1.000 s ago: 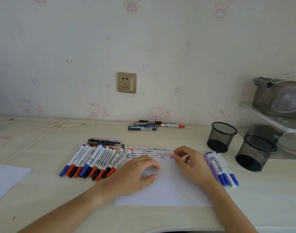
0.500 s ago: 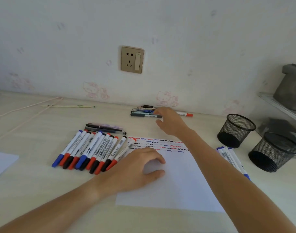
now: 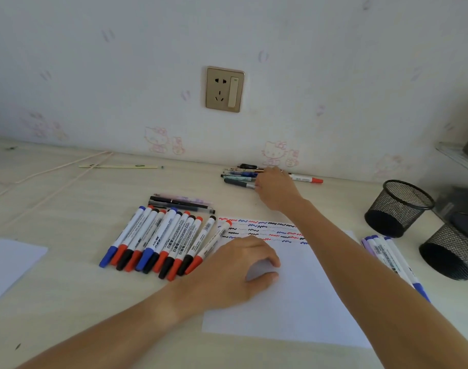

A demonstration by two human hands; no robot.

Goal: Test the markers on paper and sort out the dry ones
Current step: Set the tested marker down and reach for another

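A white sheet of paper [image 3: 294, 302] lies in front of me, with rows of red, blue and black test squiggles [image 3: 264, 230] along its far edge. My left hand [image 3: 235, 272] rests on the sheet, fingers loosely curled and holding nothing. Left of the paper lies a row of several whiteboard markers [image 3: 163, 241] with blue, red and black caps. My right hand [image 3: 276, 191] reaches to a small pile of pens [image 3: 239, 175] by the wall, fingertips on them; its grip is hidden. A red-capped marker [image 3: 306, 179] sticks out to the right of that hand.
Two black mesh cups [image 3: 399, 209] [image 3: 451, 251] stand at the right, with a few blue and purple markers [image 3: 384, 251] beside them. Some dark pens [image 3: 179, 203] lie behind the marker row. Another sheet [image 3: 9, 265] is at the left edge, thin sticks [image 3: 118, 166] near the wall.
My right hand left the paper and stretched forward to the pen pile by the wall, now touching it. The left hand stayed on the sheet. My view tilted down and closer.
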